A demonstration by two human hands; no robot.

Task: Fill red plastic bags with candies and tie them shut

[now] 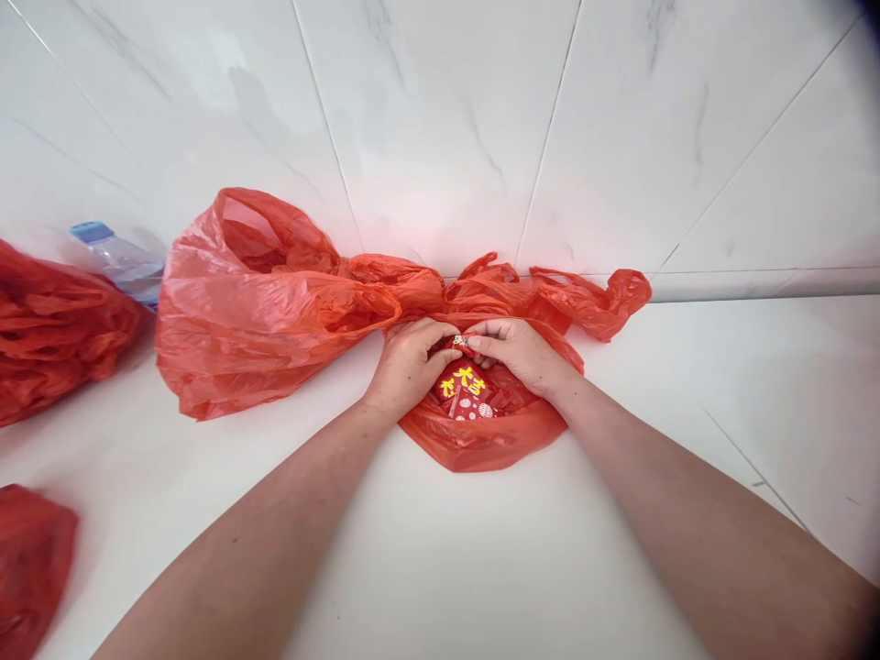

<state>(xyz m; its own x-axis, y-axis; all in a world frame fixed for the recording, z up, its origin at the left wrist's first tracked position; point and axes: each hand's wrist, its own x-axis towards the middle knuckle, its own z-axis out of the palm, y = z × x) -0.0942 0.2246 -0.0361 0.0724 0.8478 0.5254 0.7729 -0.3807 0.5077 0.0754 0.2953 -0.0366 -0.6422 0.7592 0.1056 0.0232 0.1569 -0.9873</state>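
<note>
A small red plastic bag (481,440) lies on the white counter in front of me, its handles (591,298) trailing toward the wall. Inside it shows a red packet (466,392) with yellow characters and white dots. My left hand (407,362) and my right hand (519,353) rest on the bag's mouth, fingers curled. Their fingertips meet and pinch the gathered plastic above the packet, around a tiny pale item (459,340) that I cannot make out.
A larger puffed red bag (254,302) lies to the left. Another crumpled red bag (48,330) sits at the far left beside a clear bottle with a blue cap (116,257). More red plastic (31,559) lies at the lower left. A white marble wall (440,128) backs the counter (440,550).
</note>
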